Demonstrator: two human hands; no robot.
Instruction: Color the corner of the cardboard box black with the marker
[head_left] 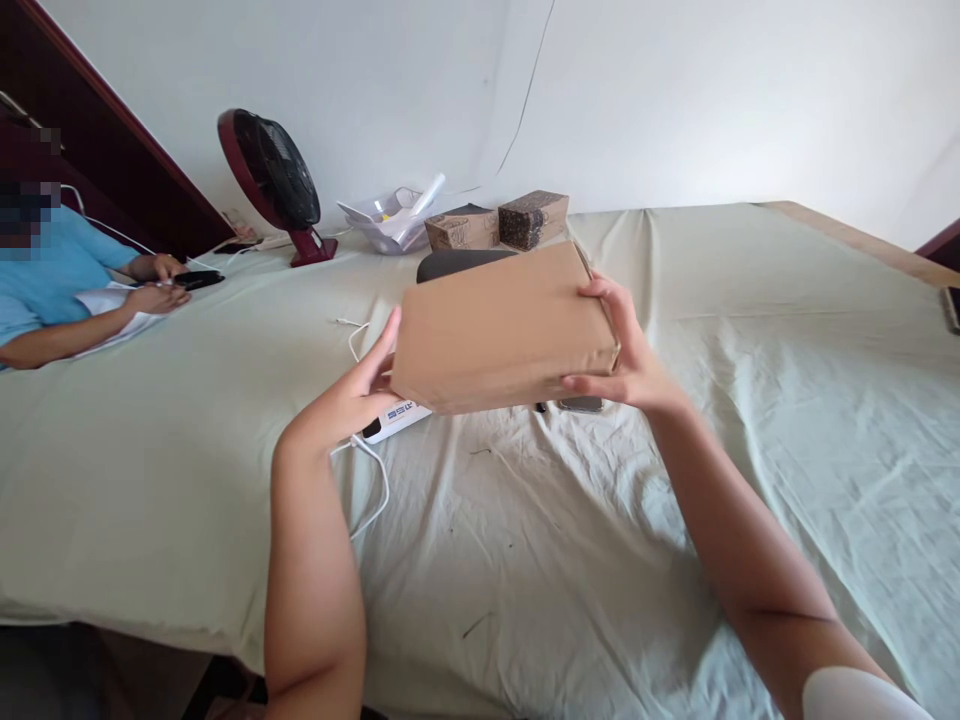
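Between my two hands a plain brown cardboard box [495,325] is held up above the cloth-covered table, its right end tilted slightly upward. My left hand [360,390] grips the left end, with the thumb up along the edge and the other fingers partly hidden behind it. At the right end, my right hand [626,350] clasps the box with fingers on the top and the lower front edge. Behind and below the box lie a white power strip [397,420] with a white cable, a dark rounded object [461,263] and a dark flat object [581,404], all partly covered.
Two printed cardboard boxes [534,215] and a clear plastic basket [390,228] stand near the wall. A dark red fan [277,180] is at the back left. On the left sits a person in a blue shirt [82,265]. A pale green cloth [187,470] covers the table.
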